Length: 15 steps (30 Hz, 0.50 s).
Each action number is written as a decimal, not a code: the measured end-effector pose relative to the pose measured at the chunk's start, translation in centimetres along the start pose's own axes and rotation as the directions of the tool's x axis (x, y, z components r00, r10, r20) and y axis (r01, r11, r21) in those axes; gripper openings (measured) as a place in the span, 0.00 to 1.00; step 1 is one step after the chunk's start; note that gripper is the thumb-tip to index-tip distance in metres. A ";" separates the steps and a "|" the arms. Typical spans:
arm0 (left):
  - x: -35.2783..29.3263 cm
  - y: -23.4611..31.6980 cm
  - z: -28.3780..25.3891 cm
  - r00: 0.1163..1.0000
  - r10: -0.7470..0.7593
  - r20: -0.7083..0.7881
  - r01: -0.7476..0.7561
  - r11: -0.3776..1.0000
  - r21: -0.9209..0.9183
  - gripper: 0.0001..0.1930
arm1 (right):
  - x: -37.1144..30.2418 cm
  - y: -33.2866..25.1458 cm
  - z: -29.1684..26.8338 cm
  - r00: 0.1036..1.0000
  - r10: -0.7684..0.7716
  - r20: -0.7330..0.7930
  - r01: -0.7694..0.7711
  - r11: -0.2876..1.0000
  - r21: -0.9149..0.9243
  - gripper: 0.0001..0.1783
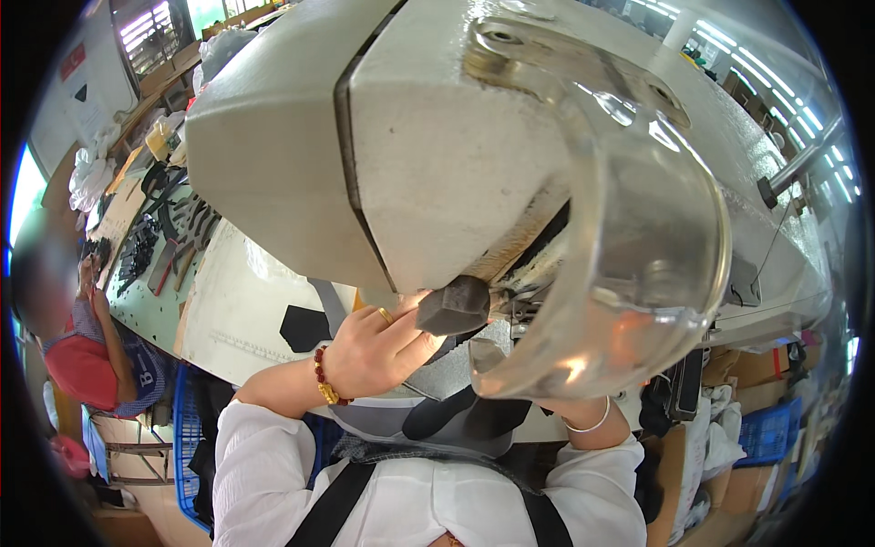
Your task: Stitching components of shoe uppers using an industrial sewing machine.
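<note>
Looks mid-job at the off-white metal machine head [437,155]: dark flat workpiece [441,350] sits near its underside, just right of the bent fingers of the left hand [378,351], below the dark faceted knob [456,306], but can't tell if those fingers pinch it. Right hand [558,407] is mostly lost behind the curved clear plastic guard [638,264], grasp unknown. Black angular flat piece [305,328] lies loose on the table to the left, done or pending unclear; no finished edge visible, so I'd call the piece at hand incomplete.
</note>
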<state>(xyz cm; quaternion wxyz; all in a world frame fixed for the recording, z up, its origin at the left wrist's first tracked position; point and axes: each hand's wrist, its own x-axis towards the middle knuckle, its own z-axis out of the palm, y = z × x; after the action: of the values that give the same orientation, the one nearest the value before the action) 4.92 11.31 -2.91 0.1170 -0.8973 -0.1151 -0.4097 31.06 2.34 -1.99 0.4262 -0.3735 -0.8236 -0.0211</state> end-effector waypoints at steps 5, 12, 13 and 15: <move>-0.6 -0.2 1.2 0.999 0.010 -0.038 -0.010 1.000 0.018 0.06 | -0.1 -0.7 0.1 0.985 0.171 0.017 -0.170 0.962 0.212 0.08; 0.1 -0.3 -0.2 0.998 -0.060 -0.013 0.059 0.997 -0.051 0.08 | -1.6 0.3 1.2 0.987 0.150 0.056 -0.153 0.986 0.059 0.10; 0.2 -0.2 -0.5 0.999 -0.048 -0.001 0.048 0.998 -0.038 0.08 | -1.9 0.2 1.3 0.982 0.179 0.064 -0.184 0.980 0.080 0.10; 0.5 0.1 -0.8 0.999 -0.045 0.026 0.046 0.999 -0.007 0.07 | -1.9 0.2 1.5 0.978 0.195 0.072 -0.199 0.979 0.043 0.10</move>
<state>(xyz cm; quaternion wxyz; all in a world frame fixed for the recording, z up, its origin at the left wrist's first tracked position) 4.70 11.06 -1.99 0.1026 -0.9002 -0.1355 -0.4009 30.84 1.85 -4.34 0.4076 -0.4430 -0.7967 0.0542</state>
